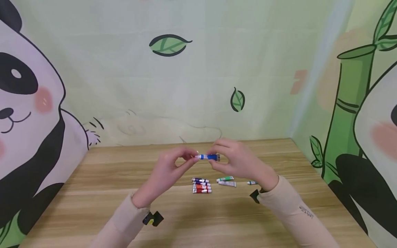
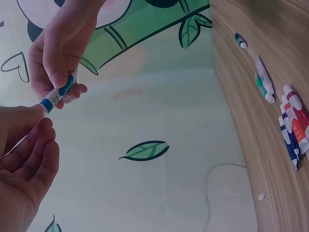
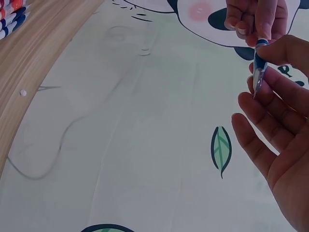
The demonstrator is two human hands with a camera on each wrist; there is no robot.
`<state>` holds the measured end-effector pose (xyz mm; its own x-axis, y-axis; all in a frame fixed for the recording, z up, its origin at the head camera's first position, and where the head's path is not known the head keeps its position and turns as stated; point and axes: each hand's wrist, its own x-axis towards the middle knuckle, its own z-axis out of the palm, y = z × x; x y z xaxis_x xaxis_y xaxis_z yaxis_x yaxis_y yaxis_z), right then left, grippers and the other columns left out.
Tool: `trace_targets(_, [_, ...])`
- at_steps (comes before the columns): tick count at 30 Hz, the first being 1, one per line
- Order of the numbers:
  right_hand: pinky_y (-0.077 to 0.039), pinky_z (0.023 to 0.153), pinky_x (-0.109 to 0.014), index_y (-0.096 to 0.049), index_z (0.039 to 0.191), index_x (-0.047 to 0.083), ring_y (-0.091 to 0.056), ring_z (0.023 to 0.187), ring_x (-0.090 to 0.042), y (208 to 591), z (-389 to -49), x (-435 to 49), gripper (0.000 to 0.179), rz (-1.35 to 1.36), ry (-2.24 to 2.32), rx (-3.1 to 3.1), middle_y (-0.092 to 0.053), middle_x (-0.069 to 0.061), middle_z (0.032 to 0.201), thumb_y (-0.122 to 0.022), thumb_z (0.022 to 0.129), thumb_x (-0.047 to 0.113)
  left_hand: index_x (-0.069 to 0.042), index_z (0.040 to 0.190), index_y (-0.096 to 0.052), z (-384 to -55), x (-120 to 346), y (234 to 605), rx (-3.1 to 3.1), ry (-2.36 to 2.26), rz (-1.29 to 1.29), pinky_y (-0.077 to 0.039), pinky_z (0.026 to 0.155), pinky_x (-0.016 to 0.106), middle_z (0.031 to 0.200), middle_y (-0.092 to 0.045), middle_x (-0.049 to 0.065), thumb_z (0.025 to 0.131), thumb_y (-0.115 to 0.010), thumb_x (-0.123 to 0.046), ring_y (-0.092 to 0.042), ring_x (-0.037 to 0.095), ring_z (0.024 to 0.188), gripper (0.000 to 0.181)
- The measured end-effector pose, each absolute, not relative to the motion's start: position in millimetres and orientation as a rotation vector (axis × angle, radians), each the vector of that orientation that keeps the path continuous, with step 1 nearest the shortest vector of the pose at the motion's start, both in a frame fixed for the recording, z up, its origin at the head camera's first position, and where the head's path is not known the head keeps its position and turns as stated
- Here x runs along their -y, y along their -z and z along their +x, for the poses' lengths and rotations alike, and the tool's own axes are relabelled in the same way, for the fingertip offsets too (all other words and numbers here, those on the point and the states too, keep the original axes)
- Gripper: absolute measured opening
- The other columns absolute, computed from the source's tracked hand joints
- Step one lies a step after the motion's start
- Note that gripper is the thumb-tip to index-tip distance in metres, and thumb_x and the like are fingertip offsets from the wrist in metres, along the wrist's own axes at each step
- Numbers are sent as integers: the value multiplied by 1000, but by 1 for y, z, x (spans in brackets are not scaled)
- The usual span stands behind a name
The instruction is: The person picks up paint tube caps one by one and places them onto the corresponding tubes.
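Above the table, a small blue and white paint tube is held level between both hands. My left hand pinches its capped end between thumb and index finger. The tube's flat blue end sits between the thumb and fingers of my right hand. In the right wrist view the tube shows its crimped tail pointing toward the camera. Fingertips hide the cap in the left wrist view, where the tube's blue-banded neck shows.
On the wooden table, dark blue tubes lie beside red ones. To their right are a green tube, a whitish tube and a teal-banded tube. A tiny white piece lies near the back edge.
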<state>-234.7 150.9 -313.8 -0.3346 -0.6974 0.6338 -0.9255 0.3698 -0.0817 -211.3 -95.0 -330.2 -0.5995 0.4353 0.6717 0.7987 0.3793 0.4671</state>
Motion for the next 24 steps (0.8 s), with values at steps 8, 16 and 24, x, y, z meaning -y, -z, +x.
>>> trace_targets(8, [-52,69,-21,-74,99,6,-56,77,-8,314,-235,-149,16,1413,-611,2128,-66,2,92,-75,84,12,-9,103,-73,-211,95,331,2206,1102,-1063,-54,66,23,90,-71,-4,93,-74,-12,-63,6,78,11])
trace_targets(16, [-51,68,-21,-74,98,6,-57,78,-7,315,-236,-150,14,1421,-689,2121,-66,2,93,-75,84,12,-8,103,-73,-210,93,334,2180,1127,-1030,-55,68,24,92,-72,-2,92,-74,-11,-63,7,80,12])
trace_targets(24, [-52,69,-20,-73,97,7,-58,80,-8,320,-236,-150,14,1426,-744,2109,-67,2,94,-76,84,11,-9,104,-73,-207,92,337,2198,1207,-961,-57,67,25,92,-72,-4,93,-74,-14,-66,7,81,12])
